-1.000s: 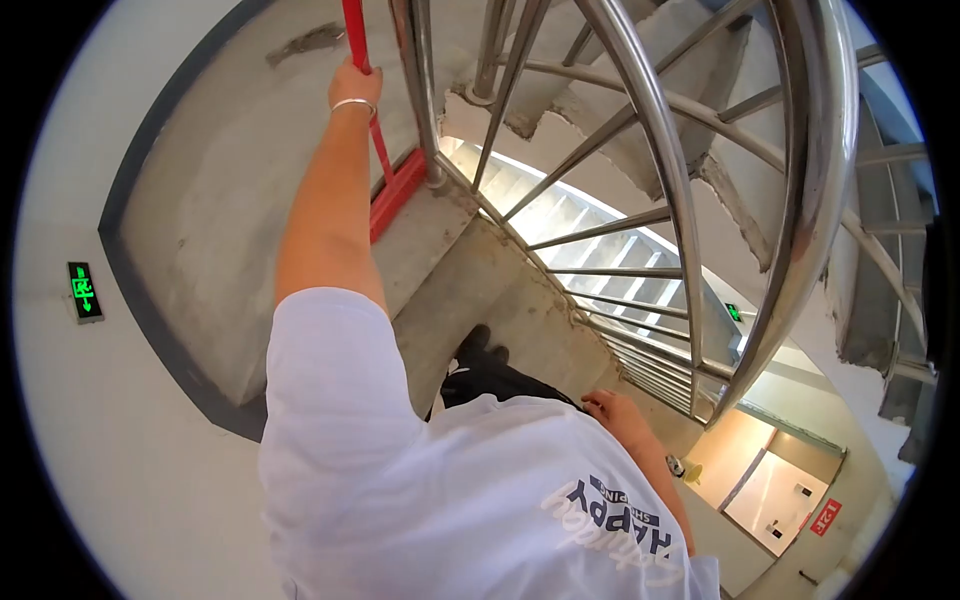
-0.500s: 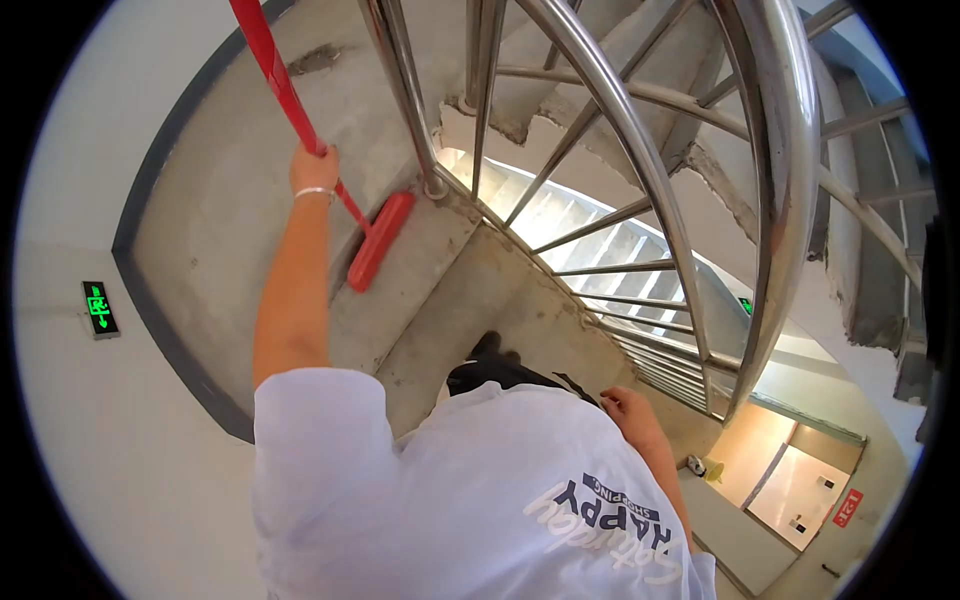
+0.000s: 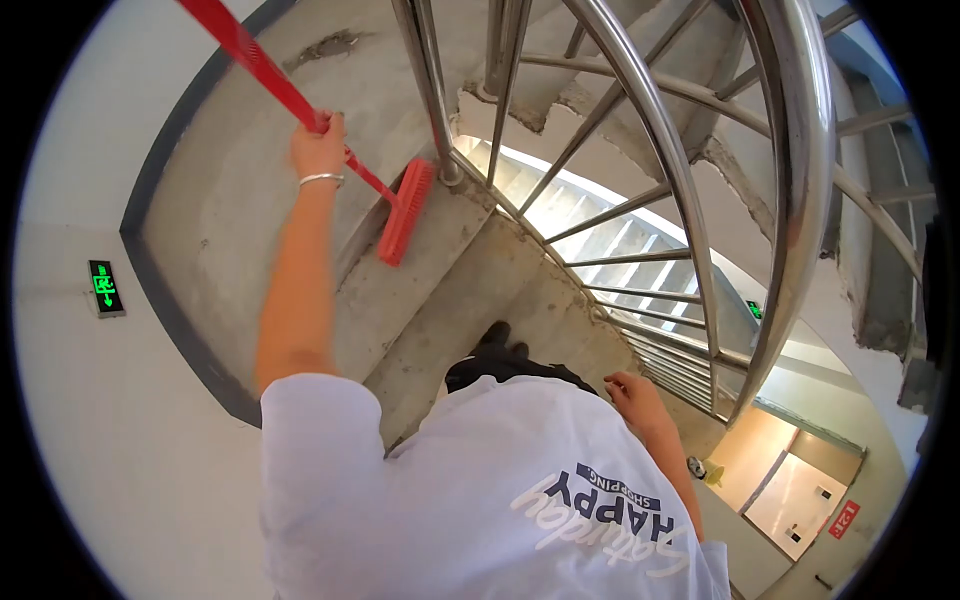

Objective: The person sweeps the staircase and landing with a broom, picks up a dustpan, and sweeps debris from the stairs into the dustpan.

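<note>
Head view showed the left hand [image 3: 318, 150] at eleven o'clock, fingers wrapped around the handle of the red brush [image 3: 408, 212]. Its head lay nearer the centre, also toward eleven, over a concrete step [image 3: 425, 265]; contact with the step could not be told. Toward four, the right hand [image 3: 632, 398] hung beside the black trousers [image 3: 520, 368], fingers partly curled, its grip unclear. Metal railing [image 3: 690, 195] curved around one to four; a green-lit sign [image 3: 106, 289] was at nine.
</note>
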